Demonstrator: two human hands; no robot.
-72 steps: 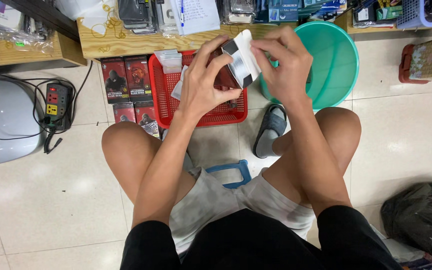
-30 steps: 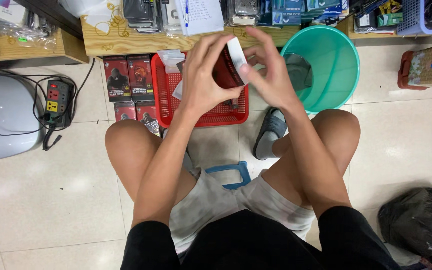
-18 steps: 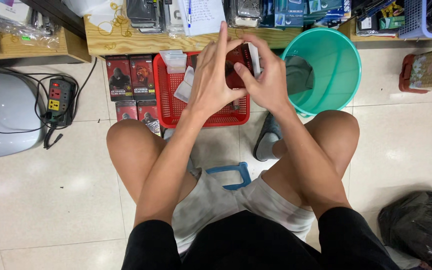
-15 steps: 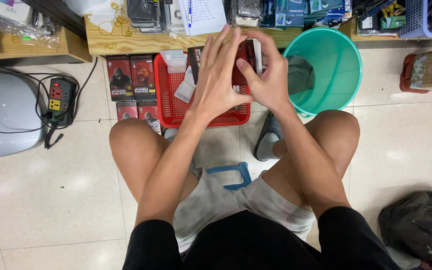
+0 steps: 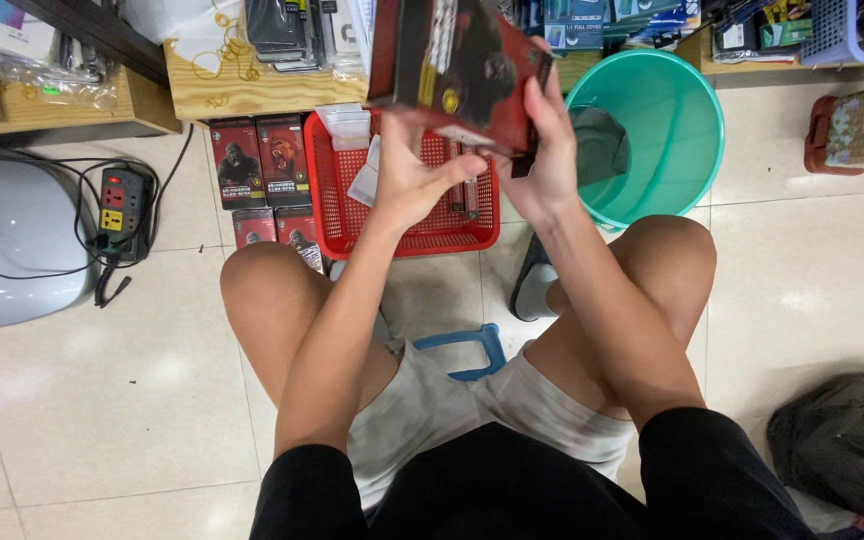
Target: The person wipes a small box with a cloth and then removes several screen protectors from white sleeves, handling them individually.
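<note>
Both hands hold up a flat dark red and black box [image 5: 462, 70] with printed pictures, above a red plastic basket [image 5: 412, 235] on the floor. My left hand [image 5: 407, 175] grips the box's lower left edge from below. My right hand [image 5: 550, 150] clasps its right edge, fingers wrapped along the side. The box tilts with its printed face toward me. Inside the basket lie small clear packets [image 5: 344, 125] and a couple of thin dark items.
A teal bucket [image 5: 687, 120] stands right of the basket. Several similar red boxes [image 5: 257, 160] lie on the floor to its left, near a power strip [image 5: 120, 205] and a grey rounded object [image 5: 7, 250]. A wooden shelf [image 5: 212, 95] holds goods. A black bag [image 5: 842, 440] sits lower right.
The white piece held earlier is gone from my hands. The dark red box is now raised higher and turned with its broad face toward me, with both hands gripping its edges.
</note>
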